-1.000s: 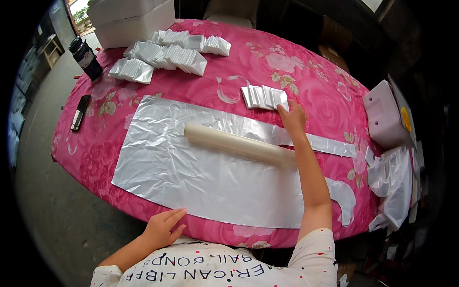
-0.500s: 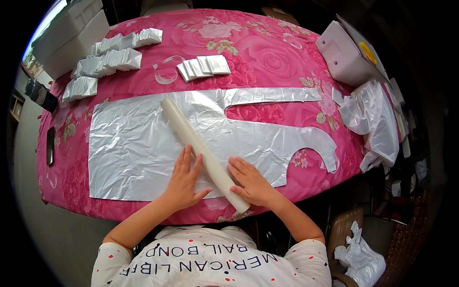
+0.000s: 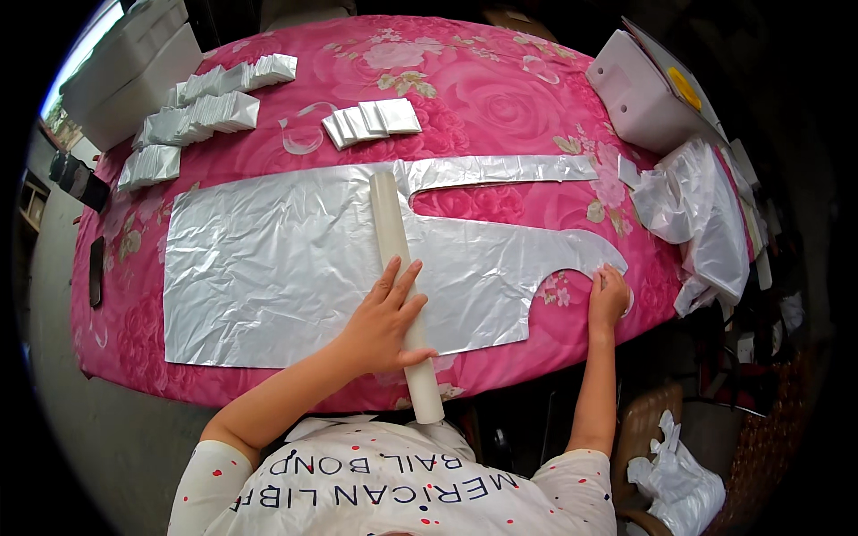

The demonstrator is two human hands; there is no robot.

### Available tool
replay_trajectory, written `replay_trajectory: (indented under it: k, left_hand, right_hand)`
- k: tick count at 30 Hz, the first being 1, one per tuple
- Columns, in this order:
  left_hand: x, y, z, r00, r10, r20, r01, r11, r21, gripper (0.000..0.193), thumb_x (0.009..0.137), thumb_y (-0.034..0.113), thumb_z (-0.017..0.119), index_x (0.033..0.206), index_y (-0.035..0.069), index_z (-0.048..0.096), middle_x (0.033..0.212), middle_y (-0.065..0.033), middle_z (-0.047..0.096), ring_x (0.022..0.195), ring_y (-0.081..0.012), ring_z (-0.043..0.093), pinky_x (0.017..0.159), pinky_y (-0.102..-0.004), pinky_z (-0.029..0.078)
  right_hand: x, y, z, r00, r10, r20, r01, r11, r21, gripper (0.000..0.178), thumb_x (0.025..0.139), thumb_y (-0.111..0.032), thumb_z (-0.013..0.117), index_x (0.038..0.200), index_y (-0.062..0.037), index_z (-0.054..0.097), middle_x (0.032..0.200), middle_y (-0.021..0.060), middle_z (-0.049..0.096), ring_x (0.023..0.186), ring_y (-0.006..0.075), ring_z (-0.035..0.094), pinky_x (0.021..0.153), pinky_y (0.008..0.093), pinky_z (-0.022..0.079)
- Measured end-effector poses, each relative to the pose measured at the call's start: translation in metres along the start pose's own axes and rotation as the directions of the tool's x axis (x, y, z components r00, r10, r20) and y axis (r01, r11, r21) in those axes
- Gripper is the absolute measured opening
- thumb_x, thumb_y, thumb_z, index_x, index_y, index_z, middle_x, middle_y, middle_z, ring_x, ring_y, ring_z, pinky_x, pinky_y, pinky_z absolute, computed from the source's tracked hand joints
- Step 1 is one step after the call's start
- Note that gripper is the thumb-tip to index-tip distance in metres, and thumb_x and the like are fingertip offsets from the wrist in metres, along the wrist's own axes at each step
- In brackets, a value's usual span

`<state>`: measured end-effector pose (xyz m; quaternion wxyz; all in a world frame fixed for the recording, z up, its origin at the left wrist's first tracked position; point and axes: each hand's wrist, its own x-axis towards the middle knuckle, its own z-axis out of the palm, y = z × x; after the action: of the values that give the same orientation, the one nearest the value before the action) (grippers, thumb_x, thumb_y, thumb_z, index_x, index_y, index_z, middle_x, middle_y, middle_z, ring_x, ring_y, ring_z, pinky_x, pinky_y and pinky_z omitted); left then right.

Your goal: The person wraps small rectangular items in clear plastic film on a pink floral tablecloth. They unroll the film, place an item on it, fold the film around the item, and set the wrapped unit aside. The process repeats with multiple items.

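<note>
A thin silvery-white plastic apron (image 3: 268, 268) lies flat across the table, its long strap and curved neck end toward the right. Across its middle rests a pale, smooth tube (image 3: 391, 223), nearly upright in the view, with its near end past the table edge by my shirt. My left hand (image 3: 386, 320) lies over the tube with fingers spread and thumb out. At the curved neck end, my right hand (image 3: 609, 290) has its fingers pinched together on the tip of the apron.
Pink flowered cloth (image 3: 500, 98) covers the table. Folded silvery packets (image 3: 371, 121) lie beyond the apron, with more packet rows (image 3: 201, 116) beside a white foam box (image 3: 134, 80). Farther right stand another white box (image 3: 639, 94) and a crumpled plastic bag (image 3: 702, 214).
My right hand has left the tube and gone right to the apron's neck end, closing on it. The tube has turned more upright, its far end shifting right, under my left hand.
</note>
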<state>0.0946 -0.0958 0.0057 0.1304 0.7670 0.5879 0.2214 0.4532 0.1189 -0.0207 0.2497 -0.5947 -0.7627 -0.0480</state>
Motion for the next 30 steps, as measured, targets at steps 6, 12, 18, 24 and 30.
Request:
replay_trajectory:
  k: [6,12,18,24,30]
  left_hand:
    - [-0.006,0.011,-0.012,0.979,-0.135,-0.151,0.050,0.885,-0.464,0.060,0.075,0.031,0.068,0.122,0.000,0.045,0.137,-0.0247,0.033,0.127,-0.0362,0.032,0.102,-0.0441,0.031]
    - [-0.024,-0.020,-0.032,0.813,-0.465,0.351,0.412,0.032,-0.911,0.029,0.083,0.012,0.062,0.108,-0.002,0.055,0.100,-0.0118,0.061,0.090,-0.0181,0.061,0.079,-0.0299,0.049]
    - [-0.089,-0.082,-0.087,0.686,-0.600,0.411,0.553,0.064,-0.831,0.017,0.079,0.015,0.069,0.087,0.000,0.064,0.078,-0.0057,0.065,0.070,-0.0108,0.061,0.061,-0.0242,0.048]
    - [-0.072,-0.033,-0.067,0.768,-0.529,0.361,0.485,0.112,-0.867,0.031,0.075,0.031,0.075,0.079,0.003,0.062,0.066,-0.0002,0.057,0.056,-0.0078,0.051,0.051,-0.0209,0.041]
    - [-0.097,-0.073,-0.069,0.754,-0.506,0.419,0.465,-0.039,-0.884,0.036,0.079,0.039,0.069,0.074,0.007,0.053,0.059,0.0020,0.048,0.051,-0.0072,0.044,0.047,-0.0228,0.037]
  right_hand:
    - [-0.040,-0.162,-0.035,0.990,-0.140,0.030,0.093,0.787,0.610,0.015,0.067,0.000,0.069,0.075,-0.0022,0.056,0.090,0.0110,0.064,0.076,0.0258,0.061,0.069,0.0326,0.048]
    - [-0.100,-0.278,-0.055,0.643,-0.736,0.213,0.215,0.440,0.872,0.025,0.071,-0.012,0.069,0.093,-0.0042,0.059,0.101,0.0116,0.061,0.089,0.0278,0.059,0.076,0.0344,0.048]
    - [-0.110,-0.290,-0.052,0.723,-0.680,0.122,0.247,0.419,0.874,0.032,0.073,-0.017,0.070,0.100,-0.0031,0.059,0.097,0.0107,0.061,0.083,0.0277,0.060,0.069,0.0337,0.049]
    - [-0.102,-0.334,-0.049,0.730,-0.600,0.327,-0.005,0.474,0.880,0.021,0.075,-0.014,0.070,0.090,-0.0017,0.062,0.082,0.0100,0.063,0.066,0.0214,0.060,0.058,0.0289,0.048]
    - [-0.079,-0.285,-0.032,0.770,-0.409,0.490,-0.450,0.197,0.871,0.007,0.084,-0.006,0.063,0.086,-0.0002,0.060,0.073,0.0029,0.061,0.064,0.0082,0.057,0.057,0.0222,0.045]
